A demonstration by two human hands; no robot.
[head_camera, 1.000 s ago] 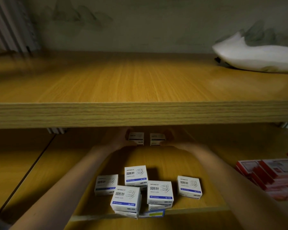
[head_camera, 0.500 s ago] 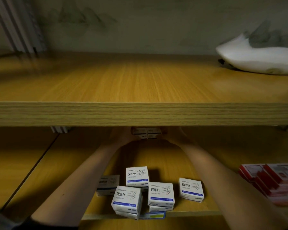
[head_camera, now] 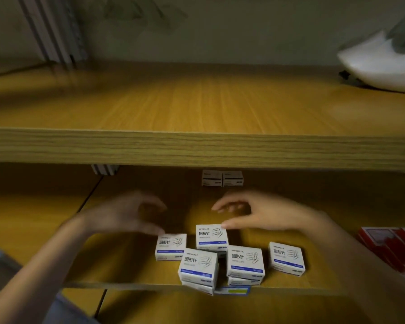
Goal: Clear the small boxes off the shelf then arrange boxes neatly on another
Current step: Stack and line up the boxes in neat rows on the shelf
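Both hands over lower shelf (head_camera: 278, 202), empty. L hand (head_camera: 124, 213) blurred, fingers curled open, hovering just behind leftmost box (head_camera: 170, 246). R hand (head_camera: 262, 213) fingers spread open, thumb tip at or touching back corner of centre box (head_camera: 212, 237); contact not certain.

Two boxes (head_camera: 222, 178) sit at shelf rear, side by side, touching, squared up. Loose cluster near front edge: front-left stack (head_camera: 198, 265), front-right stack (head_camera: 245, 261), single box to R (head_camera: 286, 258), well apart from rear pair. Red boxes (head_camera: 393, 246) far R, not mine to move.

Step in hand, my read: pick next two, one per hand. To do it well: pinch each box on opposite sides, lift straight up so stacked ones near the edge don't get nudged off, set flush beside rear pair, labels same way. Upper shelf (head_camera: 197, 146) overhangs, so keep wrists low reaching in.
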